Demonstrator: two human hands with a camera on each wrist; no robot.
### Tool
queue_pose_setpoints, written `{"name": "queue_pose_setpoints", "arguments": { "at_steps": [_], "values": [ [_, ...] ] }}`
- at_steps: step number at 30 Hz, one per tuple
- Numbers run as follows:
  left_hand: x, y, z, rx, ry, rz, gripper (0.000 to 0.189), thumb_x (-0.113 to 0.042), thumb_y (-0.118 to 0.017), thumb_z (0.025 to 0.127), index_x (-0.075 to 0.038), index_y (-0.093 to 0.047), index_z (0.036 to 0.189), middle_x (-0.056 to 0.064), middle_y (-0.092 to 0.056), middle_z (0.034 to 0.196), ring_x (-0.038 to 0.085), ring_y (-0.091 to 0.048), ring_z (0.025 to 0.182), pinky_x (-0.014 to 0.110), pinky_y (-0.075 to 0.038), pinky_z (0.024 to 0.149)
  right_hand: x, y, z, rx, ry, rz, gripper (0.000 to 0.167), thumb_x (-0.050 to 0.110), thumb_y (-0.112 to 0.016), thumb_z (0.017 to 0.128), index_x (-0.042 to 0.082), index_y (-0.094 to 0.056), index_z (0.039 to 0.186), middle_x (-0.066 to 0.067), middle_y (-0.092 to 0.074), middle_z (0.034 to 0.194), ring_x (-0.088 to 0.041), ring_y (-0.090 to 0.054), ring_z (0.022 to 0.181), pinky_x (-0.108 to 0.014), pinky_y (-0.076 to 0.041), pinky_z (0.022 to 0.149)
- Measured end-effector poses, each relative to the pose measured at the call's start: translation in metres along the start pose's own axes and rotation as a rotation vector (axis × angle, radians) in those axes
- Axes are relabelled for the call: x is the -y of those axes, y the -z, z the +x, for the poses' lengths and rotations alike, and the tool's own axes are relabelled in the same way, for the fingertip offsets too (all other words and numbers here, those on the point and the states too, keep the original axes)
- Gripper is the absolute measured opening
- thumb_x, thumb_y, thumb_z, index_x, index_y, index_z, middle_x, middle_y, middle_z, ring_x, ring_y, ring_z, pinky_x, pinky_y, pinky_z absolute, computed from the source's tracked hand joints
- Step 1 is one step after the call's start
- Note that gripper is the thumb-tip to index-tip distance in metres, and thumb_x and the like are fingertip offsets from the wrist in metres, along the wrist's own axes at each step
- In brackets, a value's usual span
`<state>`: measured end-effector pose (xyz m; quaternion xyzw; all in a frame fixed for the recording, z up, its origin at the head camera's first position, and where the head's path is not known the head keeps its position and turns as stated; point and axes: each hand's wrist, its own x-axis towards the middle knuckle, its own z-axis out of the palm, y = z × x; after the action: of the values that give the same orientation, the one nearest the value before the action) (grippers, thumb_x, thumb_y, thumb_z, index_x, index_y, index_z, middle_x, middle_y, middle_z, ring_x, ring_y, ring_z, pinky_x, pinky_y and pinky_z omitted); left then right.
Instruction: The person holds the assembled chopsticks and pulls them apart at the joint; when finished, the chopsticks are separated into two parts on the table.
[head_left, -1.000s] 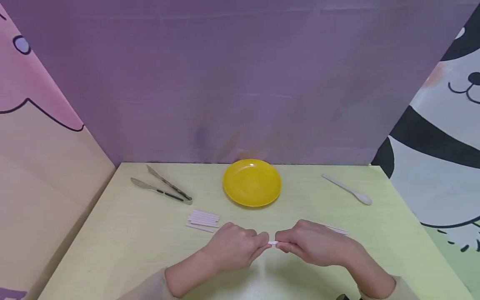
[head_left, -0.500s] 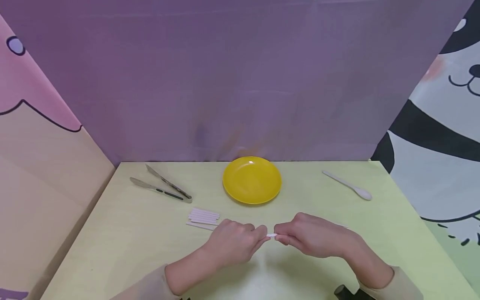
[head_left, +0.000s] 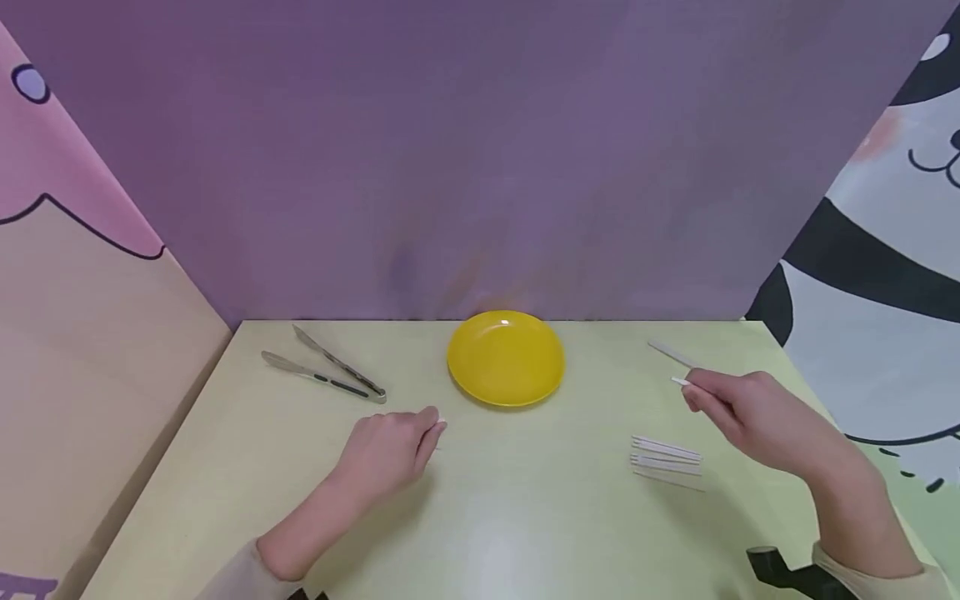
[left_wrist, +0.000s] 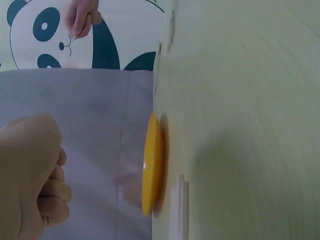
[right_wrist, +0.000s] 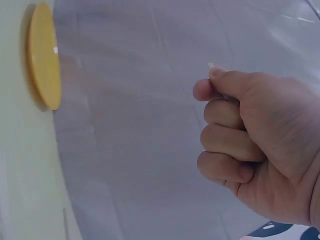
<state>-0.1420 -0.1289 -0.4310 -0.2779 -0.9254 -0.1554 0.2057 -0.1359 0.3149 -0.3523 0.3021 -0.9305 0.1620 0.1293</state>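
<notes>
Toward the left of the table, my left hand (head_left: 386, 454) is curled, with a small white end (head_left: 441, 420) showing at its thumb and forefinger. In the head view it covers most of the left pile of white sticks (left_wrist: 179, 212), which the left wrist view shows on the table. Raised at the right, my right hand (head_left: 757, 417) pinches a slim white stick (head_left: 680, 381) between thumb and forefinger; only its tip shows. The right wrist view has the other fingers (right_wrist: 227, 140) folded into the palm. Below and left of this hand lies another pile of thin white sticks (head_left: 666, 458).
A yellow plate (head_left: 506, 358) sits at the back middle of the pale table (head_left: 525, 508). Metal tongs (head_left: 322, 379) lie spread at the back left. A pale spoon (head_left: 671, 353) at the back right is partly behind my right hand. Printed walls stand round three sides.
My hands, earlier together at a short white stick in the middle, have parted. The left moved left over its pile; the right rose to the right, uncovering the right pile.
</notes>
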Motion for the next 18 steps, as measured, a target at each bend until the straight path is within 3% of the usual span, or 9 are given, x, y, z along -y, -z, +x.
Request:
{"name": "queue_pose_setpoints", "arguments": {
  "at_steps": [4, 8, 11, 15, 18],
  "values": [
    [0.010, -0.004, -0.007, 0.061, -0.075, -0.109, 0.027, -0.012, -0.063, 0.099, -0.017, -0.051, 0.076, -0.010, -0.037, 0.067, 0.001, -0.030, 0.055, 0.017, -0.026, 0.049, -0.004, -0.011, -0.007, 0.143, -0.049, 0.108, 0.018, 0.004, -0.059, 0.107, 0.023, -0.059, 0.107, 0.026, -0.039, 0.072, 0.010, -0.024, 0.059, -0.018, -0.039, 0.061],
    [0.023, -0.009, -0.023, 0.144, -0.110, -0.177, 0.016, -0.001, -0.060, 0.095, -0.014, -0.070, 0.089, -0.006, -0.050, 0.085, 0.003, -0.046, 0.071, 0.018, -0.044, 0.061, -0.003, -0.024, -0.022, 0.200, -0.118, 0.195, 0.016, 0.005, -0.052, 0.110, 0.020, -0.049, 0.115, 0.023, -0.025, 0.070, 0.009, -0.020, 0.059, -0.018, -0.032, 0.056],
    [0.032, -0.013, -0.033, 0.197, -0.137, -0.193, 0.018, 0.001, -0.064, 0.096, -0.009, -0.078, 0.102, -0.004, -0.052, 0.092, 0.006, -0.050, 0.085, 0.020, -0.049, 0.074, -0.009, -0.034, -0.033, 0.161, -0.088, 0.184, 0.021, -0.001, -0.057, 0.106, 0.019, -0.049, 0.109, 0.022, -0.029, 0.074, 0.009, -0.027, 0.063, -0.018, -0.033, 0.060],
    [0.040, -0.016, -0.039, 0.264, -0.145, -0.219, 0.021, 0.001, -0.072, 0.096, -0.008, -0.081, 0.113, -0.004, -0.057, 0.093, 0.008, -0.051, 0.088, 0.020, -0.049, 0.076, -0.016, -0.050, -0.042, 0.067, -0.013, 0.128, 0.032, -0.008, -0.073, 0.091, 0.020, -0.061, 0.099, 0.019, -0.048, 0.087, 0.010, -0.044, 0.075, -0.017, -0.042, 0.063],
    [0.043, -0.018, -0.040, 0.288, -0.164, -0.221, 0.024, 0.001, -0.077, 0.093, -0.008, -0.081, 0.115, -0.002, -0.066, 0.096, 0.009, -0.058, 0.088, 0.021, -0.054, 0.078, -0.018, -0.062, -0.050, 0.039, -0.009, 0.095, 0.034, -0.007, -0.082, 0.083, 0.022, -0.069, 0.096, 0.019, -0.056, 0.093, 0.009, -0.049, 0.079, -0.017, -0.046, 0.064]
  ]
}}
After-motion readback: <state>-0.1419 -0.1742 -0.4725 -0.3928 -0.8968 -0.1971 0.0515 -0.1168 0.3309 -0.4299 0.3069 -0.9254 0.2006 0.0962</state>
